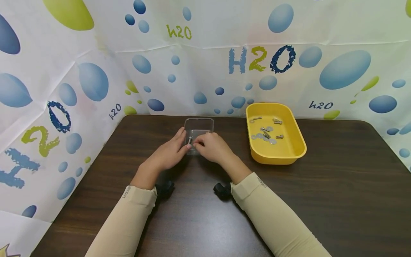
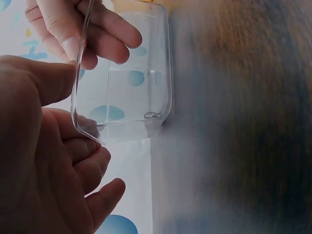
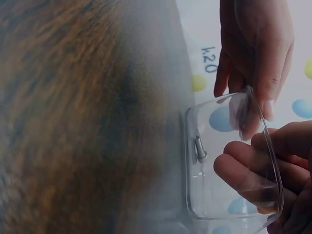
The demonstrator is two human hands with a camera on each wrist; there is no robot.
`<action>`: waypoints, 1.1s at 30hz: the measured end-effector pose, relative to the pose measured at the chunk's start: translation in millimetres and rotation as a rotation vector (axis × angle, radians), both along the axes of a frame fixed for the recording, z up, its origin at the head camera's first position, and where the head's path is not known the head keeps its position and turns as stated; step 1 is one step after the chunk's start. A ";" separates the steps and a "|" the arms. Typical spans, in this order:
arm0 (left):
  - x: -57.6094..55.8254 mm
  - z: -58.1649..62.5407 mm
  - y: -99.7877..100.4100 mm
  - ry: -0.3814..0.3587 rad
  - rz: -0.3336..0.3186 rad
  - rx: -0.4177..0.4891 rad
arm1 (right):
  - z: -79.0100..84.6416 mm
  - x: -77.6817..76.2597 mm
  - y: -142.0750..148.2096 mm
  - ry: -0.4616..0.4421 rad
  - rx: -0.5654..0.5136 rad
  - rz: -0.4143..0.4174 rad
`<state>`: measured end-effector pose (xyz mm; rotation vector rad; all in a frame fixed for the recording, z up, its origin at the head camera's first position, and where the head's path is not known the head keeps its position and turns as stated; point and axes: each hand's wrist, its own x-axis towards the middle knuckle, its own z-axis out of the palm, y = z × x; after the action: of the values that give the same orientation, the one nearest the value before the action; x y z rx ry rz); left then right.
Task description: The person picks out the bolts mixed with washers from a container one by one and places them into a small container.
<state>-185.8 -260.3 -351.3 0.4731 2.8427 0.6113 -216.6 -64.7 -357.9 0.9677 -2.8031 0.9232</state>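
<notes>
A clear plastic container (image 1: 199,123) stands near the table's back edge. One metal bolt (image 3: 200,148) lies on its bottom, and its end shows in the left wrist view as a small shiny oval. My left hand (image 1: 168,151) holds the container by its near left corner, thumb at the near rim and fingers along the outer left wall. My right hand (image 1: 213,147) reaches in over the near right part, its loosely bent fingers (image 3: 239,168) down inside and above the bolt. Nothing shows between those fingers in either wrist view.
To the right, a yellow tub (image 1: 278,157) holds several bolts and flat washers (image 1: 272,141). The dark wooden table (image 1: 192,221) meets a white printed sheet (image 1: 205,82) behind and at left. Black wrist devices (image 1: 222,191) hang under both cuffs.
</notes>
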 end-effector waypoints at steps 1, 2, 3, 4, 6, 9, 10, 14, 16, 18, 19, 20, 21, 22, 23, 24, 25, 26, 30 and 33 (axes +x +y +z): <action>-0.1 0.2 0.1 0.001 0.000 0.000 | 0.2 -0.1 0.9 0.004 -0.004 0.004; 0.0 0.6 0.5 0.000 -0.001 -0.002 | 0.6 -0.1 1.8 0.008 -0.009 0.008; 0.1 1.0 0.7 -0.002 0.003 -0.002 | 1.0 -0.2 2.8 0.012 -0.013 0.010; 0.1 1.4 0.9 -0.002 0.006 -0.002 | 1.3 -0.4 3.8 0.015 -0.020 0.011; 0.0 1.7 1.0 0.000 0.010 -0.003 | 3.2 -0.3 6.3 0.011 -0.036 0.012; -0.1 2.7 1.5 0.007 0.021 0.000 | 7.8 0.6 11.6 -0.007 -0.060 0.007; -0.2 3.0 1.7 0.012 0.023 0.002 | 9.5 1.0 13.9 -0.013 -0.067 0.002; -0.9 3.3 2.5 0.026 0.028 0.002 | 17.9 2.5 26.8 -0.016 -0.081 -0.032; -0.9 3.2 3.0 0.035 0.028 0.000 | 21.9 2.4 35.7 -0.003 -0.094 -0.055; -0.8 3.0 3.3 0.042 0.029 -0.003 | 25.9 2.1 45.7 0.012 -0.116 -0.074; -0.5 3.3 3.7 0.045 0.032 -0.001 | 27.8 1.8 51.0 0.023 -0.127 -0.082; -0.3 3.3 3.9 0.047 0.033 -0.001 | 29.4 1.2 56.5 0.038 -0.135 -0.090; 0.2 3.7 4.4 0.049 0.035 -0.002 | 31.0 0.6 62.0 0.053 -0.141 -0.099; 0.5 3.9 4.8 0.053 0.038 -0.003 | 32.8 0.1 67.7 0.067 -0.148 -0.108; 0.7 4.3 5.4 0.057 0.041 -0.003 | 34.3 -0.6 73.6 0.076 -0.154 -0.119; 0.8 4.9 6.1 0.065 0.045 -0.003 | 36.0 -1.3 79.5 0.085 -0.161 -0.129; 1.0 5.6 7.2 0.074 0.050 -0.003 | 37.3 -2.3 85.4 0.087 -0.168 -0.143; 0.9 6.4 8.3 0.086 0.055 -0.003 | 38.8 -3.1 91.4 0.082 -0.176 -0.160; 1.5 10.0 16.5 0.139 0.072 -0.001 | 43.0 -6.8 114.0 0.044 -0.197 -0.226; 3.9 13.3 27.3 0.166 0.062 0.003 | 44.4 -10.0 128.6 0.015 -0.191 -0.271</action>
<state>-181.9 -233.0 -338.0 0.4574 3.0237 0.6139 -226.6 63.9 -313.5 0.5521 -2.6805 1.1100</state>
